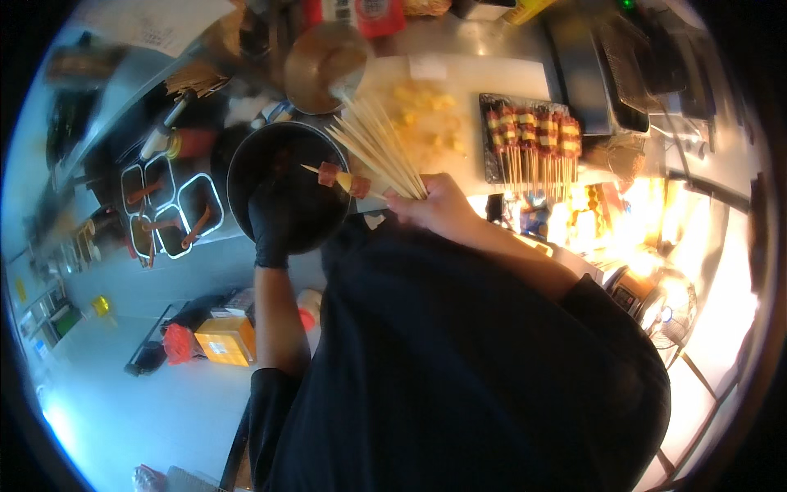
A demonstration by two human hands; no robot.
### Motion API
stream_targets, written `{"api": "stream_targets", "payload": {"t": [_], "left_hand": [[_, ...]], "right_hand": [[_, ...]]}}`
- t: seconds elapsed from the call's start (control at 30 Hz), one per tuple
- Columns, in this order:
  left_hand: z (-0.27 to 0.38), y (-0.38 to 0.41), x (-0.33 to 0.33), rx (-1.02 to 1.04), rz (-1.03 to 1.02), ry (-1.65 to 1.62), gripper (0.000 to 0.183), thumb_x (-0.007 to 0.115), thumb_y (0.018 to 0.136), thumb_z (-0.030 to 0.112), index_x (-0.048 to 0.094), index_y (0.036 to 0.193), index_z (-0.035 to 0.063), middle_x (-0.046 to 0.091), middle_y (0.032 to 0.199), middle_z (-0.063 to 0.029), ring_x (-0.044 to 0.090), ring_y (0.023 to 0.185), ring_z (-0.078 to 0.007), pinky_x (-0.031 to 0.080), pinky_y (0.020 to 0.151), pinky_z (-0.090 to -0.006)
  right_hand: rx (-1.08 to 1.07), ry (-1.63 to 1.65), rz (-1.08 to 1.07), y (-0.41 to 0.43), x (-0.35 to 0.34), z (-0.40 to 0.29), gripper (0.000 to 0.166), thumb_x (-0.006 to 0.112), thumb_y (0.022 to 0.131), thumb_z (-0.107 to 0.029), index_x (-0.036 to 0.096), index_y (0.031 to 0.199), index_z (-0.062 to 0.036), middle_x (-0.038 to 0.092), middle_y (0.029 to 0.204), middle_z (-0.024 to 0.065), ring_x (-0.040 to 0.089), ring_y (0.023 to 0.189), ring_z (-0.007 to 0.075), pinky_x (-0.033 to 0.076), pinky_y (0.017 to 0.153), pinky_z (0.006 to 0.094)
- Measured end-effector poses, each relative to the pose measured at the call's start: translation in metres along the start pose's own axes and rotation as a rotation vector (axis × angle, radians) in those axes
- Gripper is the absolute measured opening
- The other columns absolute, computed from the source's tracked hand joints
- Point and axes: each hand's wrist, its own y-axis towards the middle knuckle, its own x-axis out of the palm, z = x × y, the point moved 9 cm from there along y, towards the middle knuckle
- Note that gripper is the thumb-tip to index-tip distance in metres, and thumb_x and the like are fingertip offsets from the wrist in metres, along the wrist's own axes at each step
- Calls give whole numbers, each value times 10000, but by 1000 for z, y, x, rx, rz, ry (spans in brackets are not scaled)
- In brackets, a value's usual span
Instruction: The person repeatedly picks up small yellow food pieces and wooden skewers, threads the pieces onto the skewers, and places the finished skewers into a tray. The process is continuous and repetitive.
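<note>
My right hand point(427, 203) holds a fanned bundle of wooden skewers point(378, 144). It also holds one skewer that points left, bearing two dark red meat chunks point(328, 174) with a pale yellow chunk point(345, 181) between them. My left hand point(270, 221), in a black glove, reaches into a large black bowl point(335, 224); its fingers are hard to make out against the dark inside. Beyond the bowl, yellow pieces point(424, 101) lie on a pale cutting board point(492, 71). A dark tray point(492, 163) at the right holds many loaded skewers point(533, 138) side by side.
A metal bowl point(326, 67) stands beyond the black bowl. At the left are several metal-rimmed containers point(200, 209) with brown-handled utensils, and a bundle of sticks point(197, 77). A yellow box point(226, 341) sits at lower left. A fan point(670, 310) stands on the right.
</note>
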Motion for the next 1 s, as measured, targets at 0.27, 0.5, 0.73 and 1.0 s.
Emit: {"api": "stream_targets", "payload": {"t": [0.27,0.5,0.73,1.0], "left_hand": [[120,-48,8,760,158,402,230,691,881,119,665,1108,92,678,1081,-108,637,1054,-239,538,875,-357],[54,-29,31,98,-88,-565,135,721,861,106,668,984,95,684,967,-93,650,931,-227,542,793,-341],[47,-25,0,443,85,186,288,657,912,169,610,1170,50,652,1104,-107,633,1018,-259,542,853,-374],[29,-37,33,90,-254,-596,342,741,868,194,634,1183,114,675,1093,-79,637,1070,-241,534,879,-386]], "right_hand": [[-75,55,40,-3,-7,-5,186,736,875,-144,726,1018,-25,694,774,32,610,657,77,476,590,222],[-8,-128,15,4,1,0,182,740,865,-128,736,1014,-22,723,839,59,657,754,103,516,704,249],[62,-167,18,1,-2,-1,162,742,864,-131,741,991,-29,716,790,44,654,733,100,510,703,243],[-128,-95,-124,18,23,7,172,687,918,-203,718,996,-53,713,793,36,664,701,104,530,670,260]]}}
